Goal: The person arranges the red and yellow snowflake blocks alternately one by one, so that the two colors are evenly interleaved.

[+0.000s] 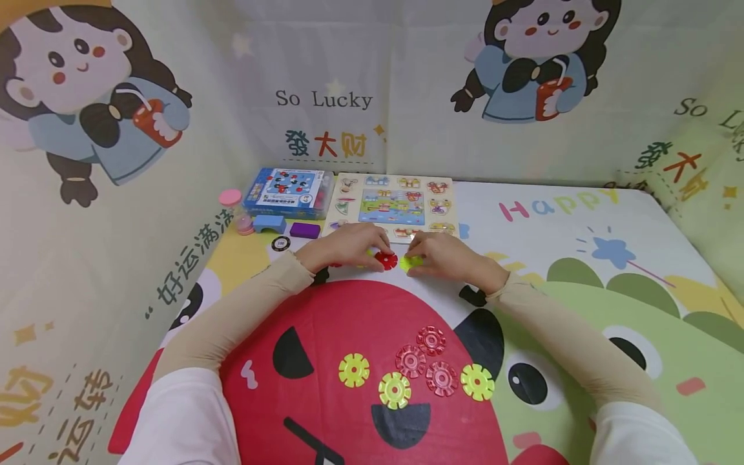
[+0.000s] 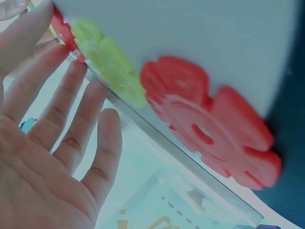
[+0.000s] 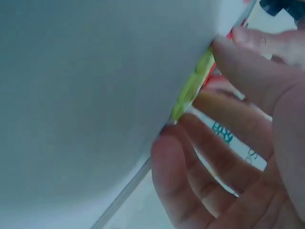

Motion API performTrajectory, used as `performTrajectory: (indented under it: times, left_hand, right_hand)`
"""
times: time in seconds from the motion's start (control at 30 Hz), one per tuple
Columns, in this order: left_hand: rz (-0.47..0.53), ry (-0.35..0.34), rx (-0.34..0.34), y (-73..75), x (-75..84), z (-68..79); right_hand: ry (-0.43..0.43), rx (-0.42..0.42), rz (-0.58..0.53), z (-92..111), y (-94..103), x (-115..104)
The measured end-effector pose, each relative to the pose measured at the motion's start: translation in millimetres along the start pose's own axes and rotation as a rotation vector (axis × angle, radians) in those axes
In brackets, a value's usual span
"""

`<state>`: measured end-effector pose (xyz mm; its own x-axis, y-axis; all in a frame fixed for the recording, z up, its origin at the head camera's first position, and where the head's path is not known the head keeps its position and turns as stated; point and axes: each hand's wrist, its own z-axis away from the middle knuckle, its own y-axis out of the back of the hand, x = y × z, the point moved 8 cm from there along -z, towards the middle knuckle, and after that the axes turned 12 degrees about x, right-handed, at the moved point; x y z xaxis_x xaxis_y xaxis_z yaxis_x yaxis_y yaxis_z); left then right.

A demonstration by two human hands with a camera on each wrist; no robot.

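On the table, a row of flat notched plastic discs lies in front of the puzzle board. My left hand (image 1: 351,245) has its thumb and fingertips at the edges of a red notched disc (image 1: 386,261); its other fingers are fairly straight. Beyond its little finger, the left wrist view shows a yellow disc (image 2: 105,57) and another red disc (image 2: 205,124). To the right, my right hand (image 1: 450,257) pinches a yellow notched disc (image 1: 411,262) between thumb and fingers. In the right wrist view this yellow disc (image 3: 193,88) appears nearly edge-on, beside a red one.
Nearer me lie loose yellow discs (image 1: 354,370) and red discs (image 1: 411,361). Behind the hands are a wooden puzzle board (image 1: 349,223), a blue box (image 1: 290,194), a blue block (image 1: 270,224), a purple block (image 1: 305,230), a black round chip (image 1: 281,243) and a pink-lidded container (image 1: 230,197).
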<state>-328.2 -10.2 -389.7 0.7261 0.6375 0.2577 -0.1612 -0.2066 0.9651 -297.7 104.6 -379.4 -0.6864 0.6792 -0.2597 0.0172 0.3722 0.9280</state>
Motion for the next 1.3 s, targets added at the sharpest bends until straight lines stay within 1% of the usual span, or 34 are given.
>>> performTrajectory:
  times: [0.1, 0.17, 0.2, 0.27, 0.33, 0.4, 0.47, 0.53, 0.6, 0.67, 0.8, 0.97, 1.17, 1.3]
  left_hand:
    - [0.009, -0.034, 0.019, 0.2, 6.2, -2.8]
    - [0.020, -0.071, 0.035, -0.9, 12.4, -6.5]
    - [0.025, -0.089, 0.040, -2.0, 15.7, -8.7]
    - [0.038, -0.115, 0.040, -4.4, 22.1, -13.4]
    - [0.048, -0.127, 0.029, -7.1, 27.7, -18.2]
    - [0.044, -0.127, 0.013, -8.7, 32.5, -22.5]
    - [0.036, -0.128, -0.001, -10.4, 35.2, -25.8]
    - [0.014, -0.128, -0.006, -13.0, 35.0, -28.0]
    - [0.005, -0.128, -0.009, -14.7, 34.1, -28.7]
    - [0.006, -0.129, -0.006, -16.7, 32.5, -29.1]
    - [0.001, -0.136, -0.006, -17.2, 34.3, -29.2]
    - [-0.006, -0.133, -0.011, -16.9, 35.9, -30.7]
    - [-0.010, -0.124, -0.019, -17.4, 36.0, -31.3]
    - [-0.014, -0.121, -0.012, -15.9, 36.4, -31.2]
  right_hand:
    - [0.019, 0.023, 0.004, 7, 1.4, -16]
    - [0.074, 0.009, -0.032, 17, 2.3, -37]
    - [0.119, -0.017, -0.058, 23, 1.6, -50]
    - [0.215, -0.096, -0.121, 39, -1.1, -79]
    - [0.300, -0.181, -0.166, 57, -4.6, -105]
    - [0.370, -0.235, -0.182, 72, -8.7, -125]
    - [0.425, -0.226, -0.162, 81, -10.8, -140]
    - [0.464, -0.183, -0.130, 84, -13.4, -151]
    - [0.490, -0.142, -0.095, 81, -17.1, -162]
    - [0.508, -0.123, -0.065, 75, -21.9, -172]
    - [0.530, -0.157, -0.013, 64, -32.5, -186]
    - [0.543, -0.201, 0.051, 56, -37.7, -194]
    - [0.504, -0.256, 0.033, 49, -42.4, -193]
    - [0.483, -0.265, 0.028, 46, -43.6, -190]
